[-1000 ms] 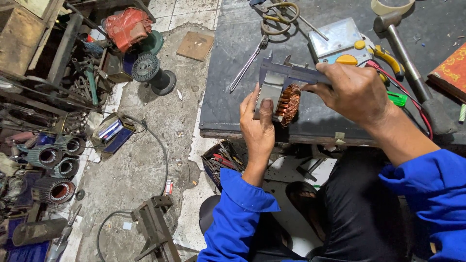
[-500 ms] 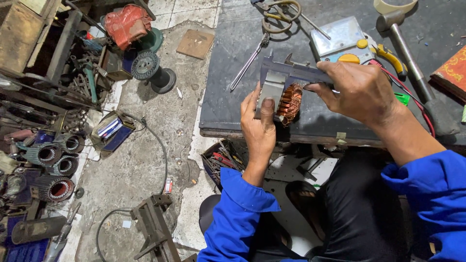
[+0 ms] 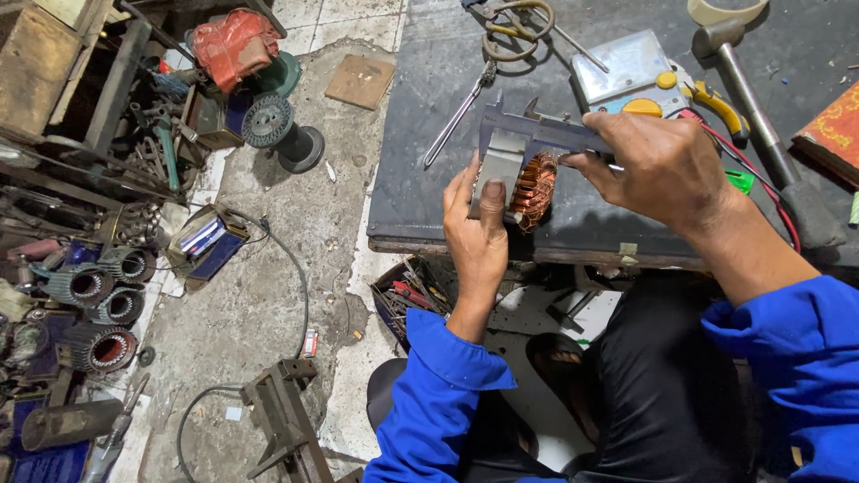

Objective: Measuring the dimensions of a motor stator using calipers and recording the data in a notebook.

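At the far left, ribbed grey motor housings (image 3: 85,309) lie heaped on the concrete floor (image 3: 268,259) beside a wooden crate (image 3: 40,63) and a tangle of metal parts. A red cloth bundle (image 3: 234,45) sits near the top, with a wire spool (image 3: 273,125) just below it and a flat square of cardboard (image 3: 360,82) to its right. A small metal stand (image 3: 286,420) rests on the floor near the bottom edge.

At centre, a person in blue sleeves works over the front edge of a dark workbench (image 3: 429,179). The left hand (image 3: 479,237) is closed around a small motor stator (image 3: 519,183), thumb pressed on its grey steel core, holding it just above the bench edge with the copper winding facing right. The right hand (image 3: 662,165) grips the beam of a caliper (image 3: 528,134), whose jaws straddle the top of the stator and touch it.

Behind the hands lie a long pair of tweezers (image 3: 458,114), scissors (image 3: 517,27) and a meter (image 3: 626,72) with a yellow dial, its red lead (image 3: 761,179) running to the right. Farther right, a hammer (image 3: 761,134) rests along the bench, a roll of tape (image 3: 727,11) sits at the top edge, and a red patterned box (image 3: 832,134) touches the frame's right side. A bin of small tools (image 3: 412,300) sits under the bench.
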